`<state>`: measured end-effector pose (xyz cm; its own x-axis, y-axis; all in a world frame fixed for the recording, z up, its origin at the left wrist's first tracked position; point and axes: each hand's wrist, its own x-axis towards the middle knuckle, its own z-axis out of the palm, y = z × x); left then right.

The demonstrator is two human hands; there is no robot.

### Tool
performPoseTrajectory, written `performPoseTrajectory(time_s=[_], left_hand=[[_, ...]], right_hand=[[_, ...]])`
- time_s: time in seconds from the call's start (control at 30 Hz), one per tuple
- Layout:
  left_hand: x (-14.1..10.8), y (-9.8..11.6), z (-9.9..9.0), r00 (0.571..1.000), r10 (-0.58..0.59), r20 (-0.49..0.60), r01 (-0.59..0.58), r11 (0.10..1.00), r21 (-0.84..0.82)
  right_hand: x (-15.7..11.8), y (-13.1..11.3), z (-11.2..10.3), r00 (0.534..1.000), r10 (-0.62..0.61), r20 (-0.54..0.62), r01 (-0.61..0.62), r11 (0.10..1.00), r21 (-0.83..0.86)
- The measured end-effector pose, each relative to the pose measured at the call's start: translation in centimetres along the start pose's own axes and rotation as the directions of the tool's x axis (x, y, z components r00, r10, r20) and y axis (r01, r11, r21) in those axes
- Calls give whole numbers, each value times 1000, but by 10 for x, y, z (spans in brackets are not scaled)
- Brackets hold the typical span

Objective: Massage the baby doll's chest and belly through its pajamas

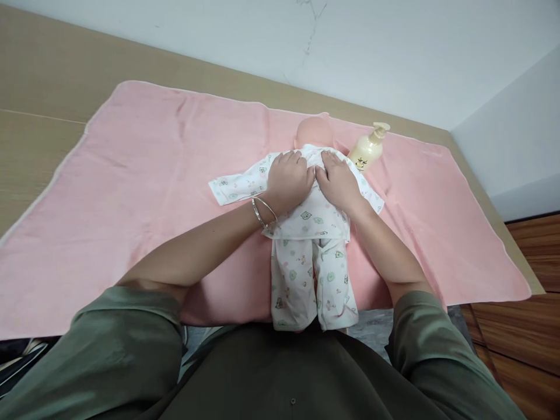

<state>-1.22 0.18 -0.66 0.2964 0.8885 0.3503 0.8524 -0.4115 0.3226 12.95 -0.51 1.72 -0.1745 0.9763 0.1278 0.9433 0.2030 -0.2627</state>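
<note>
In the head view, the bottle (pixel 366 150) carries a small dark cartoon print; any lettering is too small to read. The doll (pixel 314 133) lies on the pink blanket (pixel 210 134), near the bottle, in a patterned shirt (pixel 312 219). The left hand (pixel 289 179) and right hand (pixel 339 182) rest on the shirt's upper part, thumbs nearly meeting. On each, the fingers sit close together, bent; whether they pinch the cloth I cannot tell.
</note>
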Motion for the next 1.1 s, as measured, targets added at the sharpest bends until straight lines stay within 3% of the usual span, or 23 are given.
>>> performPoseTrajectory(time_s=[0.23, 0.53, 1.1], left_hand=[[6, -14, 21, 996, 1, -84, -6, 998, -61], [5, -13, 23, 996, -26, -85, 14, 989, -147], [5, -14, 23, 997, -30, -74, 21, 993, -119]], right_hand=[[-28, -23, -2, 996, -63, -56, 54, 988, -147], [1, 5, 12, 999, -37, -29, 39, 998, 52], [3, 8, 19, 998, -46, -48, 49, 997, 61]])
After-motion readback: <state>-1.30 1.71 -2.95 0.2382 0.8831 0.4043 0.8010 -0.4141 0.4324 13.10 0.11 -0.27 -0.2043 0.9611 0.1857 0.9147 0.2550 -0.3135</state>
